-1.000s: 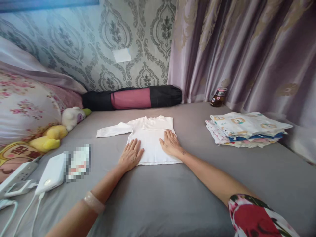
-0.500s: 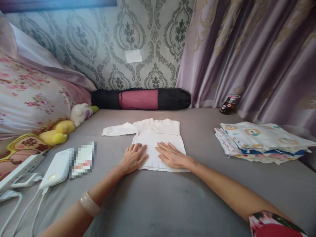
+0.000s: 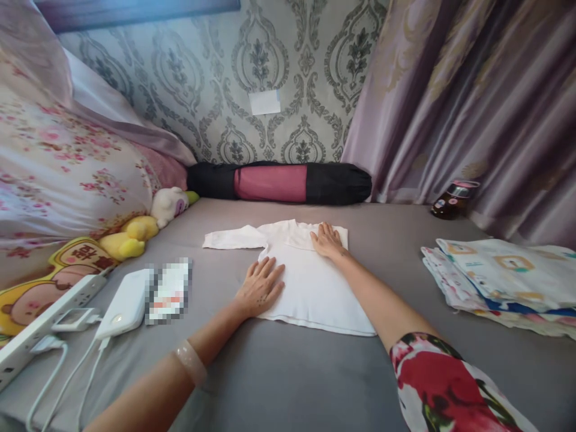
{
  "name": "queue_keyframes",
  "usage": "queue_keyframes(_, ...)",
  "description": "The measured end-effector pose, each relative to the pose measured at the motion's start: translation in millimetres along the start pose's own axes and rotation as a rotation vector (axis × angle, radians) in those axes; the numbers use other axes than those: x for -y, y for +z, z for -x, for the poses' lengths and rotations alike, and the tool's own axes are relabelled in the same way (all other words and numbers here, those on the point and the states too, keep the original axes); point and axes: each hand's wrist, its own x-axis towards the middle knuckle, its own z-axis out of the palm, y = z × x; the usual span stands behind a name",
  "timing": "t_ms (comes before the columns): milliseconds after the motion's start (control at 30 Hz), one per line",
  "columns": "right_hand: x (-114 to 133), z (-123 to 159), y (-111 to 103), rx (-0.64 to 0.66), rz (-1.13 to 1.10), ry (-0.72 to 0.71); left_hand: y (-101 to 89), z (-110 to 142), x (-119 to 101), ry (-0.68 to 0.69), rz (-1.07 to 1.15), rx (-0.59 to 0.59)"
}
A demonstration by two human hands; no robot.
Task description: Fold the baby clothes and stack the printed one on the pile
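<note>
A small white long-sleeved shirt (image 3: 310, 288) lies flat on the grey bed sheet (image 3: 279, 372). Its left sleeve (image 3: 234, 237) stretches out to the left, while the right sleeve looks folded across the upper part of the shirt. My left hand (image 3: 261, 286) rests palm down on the shirt's left side, fingers spread. Up near the right shoulder, my right hand (image 3: 328, 240) lies flat on the folded part with its fingers extended. Neither hand grips the cloth.
Folded printed cloths (image 3: 508, 282) form a stack on the right, with a dark bottle (image 3: 454, 198) behind. Left are a power bank (image 3: 126, 303), a power strip (image 3: 49, 324), a blurred-out item (image 3: 170, 291) and plush toys (image 3: 130, 235). A black-and-pink roll (image 3: 270, 182) lies along the wall.
My right hand has slid from the shirt's lower middle up to its right shoulder. My left hand stays on the left side. The view has shifted slightly left.
</note>
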Motion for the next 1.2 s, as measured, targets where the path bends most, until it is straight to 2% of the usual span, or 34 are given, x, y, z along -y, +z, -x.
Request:
queue_keyframes(167, -0.8, -8.3, 9.6, 0.003, 0.021, 0.016, -0.6, -0.6, -1.1, -0.008, -0.007, 0.02)
queue_keyframes(300, 2.6, -8.7, 3.1, 0.042, 0.033, 0.039, -5.1, -1.5, -3.8, -0.013, -0.021, 0.048)
queue_keyframes(367, 12.0, -6.9, -0.1, 0.007, 0.054, 0.032, -7.5, -1.8, -5.2, -0.019, -0.024, 0.062)
queue_keyframes(467, 35.2, -3.0, 1.3, -0.065, 0.055, -0.109, -10.7, -2.0, -6.8, -0.024, -0.014, 0.078)
queue_keyframes(567, 60.8, -2.8, 9.1, -0.051, 0.001, -0.268, -12.5, -2.0, -7.3, -0.028, -0.005, 0.088)
queue_keyframes(633, 74.4, -7.2, 14.6, -0.025, -0.027, -0.303, -12.7, -1.9, -7.1, -0.026, 0.002, 0.086)
queue_keyframes(733, 86.8, -19.6, 20.1, 0.007, -0.044, -0.276, -11.9, -1.6, -6.3, -0.023, 0.012, 0.066)
queue_keyframes(900, 94.2, -36.4, 24.8, 0.044, -0.054, -0.209, -10.7, -1.0, -5.6, -0.019, 0.027, 0.05)
queue_keyframes(1067, 95.3, -36.7, 27.6, -0.009, -0.031, -0.207, -10.8, -1.7, -5.1, -0.023, 0.027, 0.067)
queue_keyframes(1200, 95.9, -34.6, 23.6, 0.055, -0.044, -0.202, -11.2, -3.1, -4.0, -0.02, 0.054, 0.077)
